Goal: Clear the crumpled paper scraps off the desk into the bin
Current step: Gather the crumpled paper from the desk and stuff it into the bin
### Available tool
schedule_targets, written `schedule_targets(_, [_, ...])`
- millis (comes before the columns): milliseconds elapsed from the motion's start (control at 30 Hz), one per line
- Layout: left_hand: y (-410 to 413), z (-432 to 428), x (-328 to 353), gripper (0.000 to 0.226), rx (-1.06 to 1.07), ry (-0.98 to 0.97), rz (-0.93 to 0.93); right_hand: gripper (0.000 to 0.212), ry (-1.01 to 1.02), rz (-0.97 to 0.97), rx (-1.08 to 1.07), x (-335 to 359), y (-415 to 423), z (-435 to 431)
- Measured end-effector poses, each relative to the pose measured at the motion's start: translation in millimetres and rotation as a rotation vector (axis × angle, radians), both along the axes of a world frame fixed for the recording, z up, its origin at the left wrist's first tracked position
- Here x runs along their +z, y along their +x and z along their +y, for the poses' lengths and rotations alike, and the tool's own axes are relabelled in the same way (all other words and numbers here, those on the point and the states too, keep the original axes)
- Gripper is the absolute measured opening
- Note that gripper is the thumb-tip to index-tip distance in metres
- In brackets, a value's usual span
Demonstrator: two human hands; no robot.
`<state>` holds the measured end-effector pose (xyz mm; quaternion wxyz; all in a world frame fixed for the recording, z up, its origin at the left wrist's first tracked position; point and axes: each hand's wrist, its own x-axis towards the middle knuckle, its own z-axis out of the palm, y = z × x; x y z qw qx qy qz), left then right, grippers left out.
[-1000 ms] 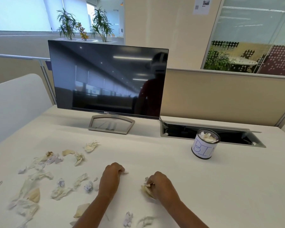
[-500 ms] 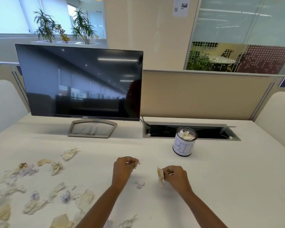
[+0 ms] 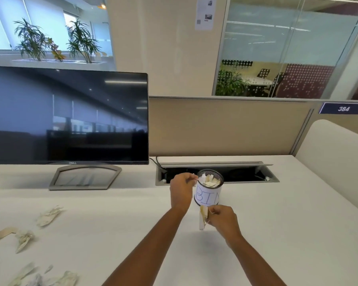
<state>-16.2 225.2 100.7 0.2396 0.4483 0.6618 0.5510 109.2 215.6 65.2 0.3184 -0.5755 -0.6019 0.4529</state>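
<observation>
My left hand [image 3: 182,189] pinches a tiny scrap [image 3: 195,179] right at the rim of the bin [image 3: 207,198], fingers curled. My right hand [image 3: 223,220] grips a bigger crumpled scrap [image 3: 203,217] just in front of the bin, above the desk [image 3: 277,234]. The bin (mesh cup, "BIN" label, paper inside) stands by the cable tray [image 3: 246,174]; loose scraps [image 3: 48,215] lie on the desk far left, near the monitor [image 3: 70,116].

A black mesh bin [image 3: 220,180] wears a white label [image 3: 207,198] lettered in blue. Cream and white crumpled paper scraps [image 3: 48,215] dot the white desk [image 3: 277,234].
</observation>
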Motion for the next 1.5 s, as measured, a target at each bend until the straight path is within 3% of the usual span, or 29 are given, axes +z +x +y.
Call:
schedule_targets(233, [28.5, 44.4, 0.7, 0.019, 0.007, -0.042, -0.013, 0.017, 0.105, 0.059, -0.104, 34.7, 22.1, 56.7])
schedule_targets(400, [34.4, 71.0, 4.2, 0.024, -0.001, -0.105, 0.002, 0.019, 0.122, 0.139, -0.138, 49.8, 22.7, 94.9])
schedule_targets(533, [33.6, 80.5, 5.9, 0.033, -0.010, -0.111, -0.005, 0.006, 0.118, 0.085, -0.129, 49.6, 14.1, 111.0])
schedule_targets(767, [20.2, 70.8, 7.9, 0.046, -0.024, -0.065, -0.069, 0.014, 0.233, -0.187, -0.097, 41.7, -1.3, 116.8])
schedule_targets(867, [16.9, 60.9, 0.8, 0.042, -0.079, 0.003, 0.064, 0.016, 0.290, -0.312, -0.067, 40.5, -10.8, 114.3])
schedule_targets(967, [13.3, 51.5, -11.8, 0.033, -0.176, 0.028, 0.253, 0.018, 0.267, -0.315, -0.019, 39.8, -18.4, 109.4])
schedule_targets(1100, [4.6, 50.7, -29.3, 0.036, -0.329, -0.091, 0.688, 0.034, 0.269, -0.295, 0.096, 37.6, -19.3, 102.3])
schedule_targets(1167, [1.8, 52.5, -33.9, 0.038, -0.353, -0.139, 0.801, 0.044, 0.257, -0.331, 0.144, 37.4, -14.4, 101.9])
schedule_targets(1367, [-1.9, 58.8, -42.5, 0.045, -0.456, -0.210, 1.110, 0.050, 0.329, -0.725, 0.396, 25.9, 0.9, 88.9])
schedule_targets(1500, [-0.8, 60.4, -40.5, 0.058, -0.508, -0.304, 1.204, 0.054, 0.420, -0.933, 0.520, 14.1, 8.5, 81.7])
